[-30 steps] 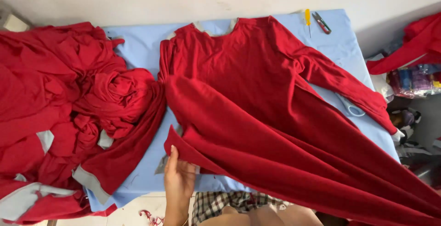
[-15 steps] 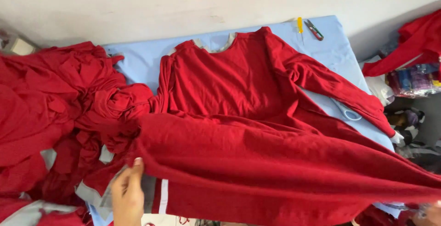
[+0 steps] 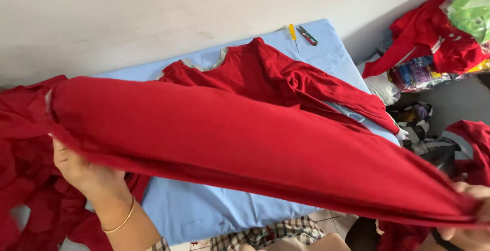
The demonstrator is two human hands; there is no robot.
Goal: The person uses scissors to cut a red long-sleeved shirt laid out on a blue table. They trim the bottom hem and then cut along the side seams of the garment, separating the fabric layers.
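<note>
The grip of the left hand (image 3: pixel 84 172) is closed on the near left end of a red garment (image 3: pixel 229 144), the fingers tucked up under the cloth; a thin gold bangle (image 3: pixel 120 223) is worn on that wrist. The grip of the right hand (image 3: pixel 472 215), seen only in part at the lower right corner, is closed on the other end of the same fabric, which narrows to a gathered point there. Between the two hands the garment is stretched into a long, taut band, lifted above the table (image 3: pixel 204 212), broad at the left and tapering to the right, plain deep red with a soft rolled lower edge. Its upper part is left lying flat on the pale blue table cover, where a grey-trimmed neckline (image 3: pixel 217 62) and a long sleeve (image 3: pixel 347 95) are seen. A pile of red cloth (image 3: pixel 25 179) is heaped at the left. Near the far edge of the table a yellow tool (image 3: pixel 292 31) and small snips (image 3: pixel 307 35) are laid side by side. More red garments (image 3: pixel 429 36) are stacked at the right.
</note>
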